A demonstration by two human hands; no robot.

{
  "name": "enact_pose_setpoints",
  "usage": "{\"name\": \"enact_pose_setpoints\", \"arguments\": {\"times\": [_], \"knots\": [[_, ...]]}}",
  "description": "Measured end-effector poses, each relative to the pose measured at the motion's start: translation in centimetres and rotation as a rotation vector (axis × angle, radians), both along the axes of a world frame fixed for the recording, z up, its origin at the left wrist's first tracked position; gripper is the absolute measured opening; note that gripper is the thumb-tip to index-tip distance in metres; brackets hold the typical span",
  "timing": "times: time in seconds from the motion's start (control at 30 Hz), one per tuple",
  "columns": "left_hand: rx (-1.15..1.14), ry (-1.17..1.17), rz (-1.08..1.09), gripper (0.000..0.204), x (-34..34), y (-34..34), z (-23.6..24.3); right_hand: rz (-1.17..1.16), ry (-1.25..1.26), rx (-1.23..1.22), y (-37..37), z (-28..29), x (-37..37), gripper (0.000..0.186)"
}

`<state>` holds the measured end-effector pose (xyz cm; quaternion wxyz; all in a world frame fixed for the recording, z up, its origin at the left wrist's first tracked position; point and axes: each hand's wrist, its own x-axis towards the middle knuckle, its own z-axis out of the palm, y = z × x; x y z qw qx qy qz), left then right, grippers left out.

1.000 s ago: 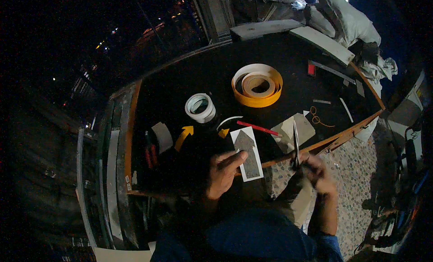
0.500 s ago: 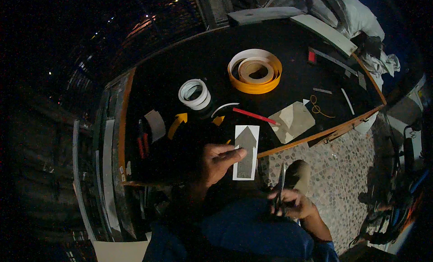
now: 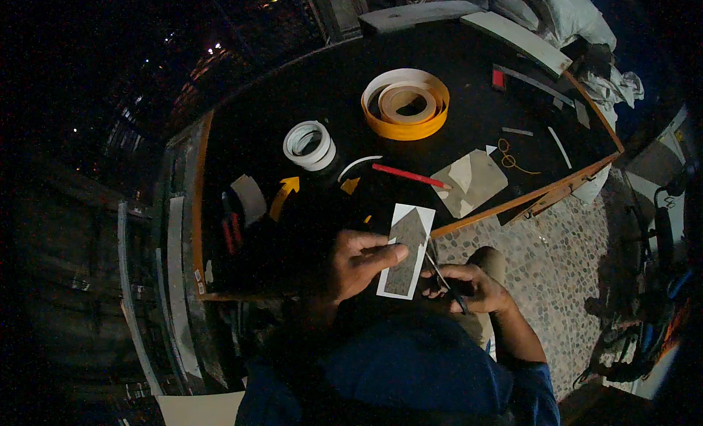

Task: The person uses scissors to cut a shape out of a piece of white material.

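My left hand point(image 3: 359, 268) pinches a white rectangular strip point(image 3: 427, 215) with a grey arrow shape point(image 3: 401, 276) on its face. The thumb lies across the arrow and the fingers are behind the strip. Tilted slightly to the right, the strip is held up in front of the table's near edge. In my right hand point(image 3: 480, 287) is a pair of scissors point(image 3: 435, 260), its blades pointing up along the strip's right edge. Whether the blades touch the strip, I cannot tell.
On the black table point(image 3: 249, 126) lie nested tape rolls, yellow outside point(image 3: 406, 129), and white rolls point(image 3: 309, 156). Nearer are a red pencil point(image 3: 410, 175), a yellow arrow point(image 3: 285, 197), a grey sheet point(image 3: 480, 188) and a yellow string loop point(image 3: 507, 155). Pebbled floor point(image 3: 542, 257) shows at right.
My right hand has raised the scissors up and left, bringing the blades beside the strip. The strip in my left hand has tipped to the right. The whole view has shifted slightly.
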<state>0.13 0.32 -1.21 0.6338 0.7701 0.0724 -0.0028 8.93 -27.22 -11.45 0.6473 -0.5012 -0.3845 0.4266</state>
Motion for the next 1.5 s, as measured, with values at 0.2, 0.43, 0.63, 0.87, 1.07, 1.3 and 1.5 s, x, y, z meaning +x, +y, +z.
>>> {"name": "enact_pose_setpoints", "arguments": {"times": [0.2,0.43,0.63,0.87,1.07,1.3,1.5], "knots": [[-0.038,0.056,-0.067,0.024,0.2,-0.3,0.9,0.024,-0.050,0.025,0.7,1.4,0.2,0.073],[0.028,0.078,-0.054,0.024,-0.1,-0.2,0.7,-0.029,0.007,0.043,1.2,2.3,-0.1,0.071],[0.025,0.088,-0.098,0.024,0.0,-0.3,1.6,-0.029,-0.020,0.001,1.1,2.8,0.1,0.071],[0.011,0.018,-0.101,0.026,0.0,-0.4,1.2,-0.044,-0.051,-0.002,1.0,2.9,0.2,0.068],[0.056,-0.011,-0.047,0.024,-0.2,-0.7,1.2,-0.056,-0.075,-0.025,1.0,3.3,0.1,0.065],[0.058,-0.036,-0.019,0.023,-0.3,-0.4,-0.1,-0.061,-0.119,-0.046,0.8,2.6,0.2,0.061],[0.085,0.063,-0.066,0.025,0.0,-0.3,0.9,-0.036,-0.053,-0.038,0.8,2.4,0.1,0.058]]}}
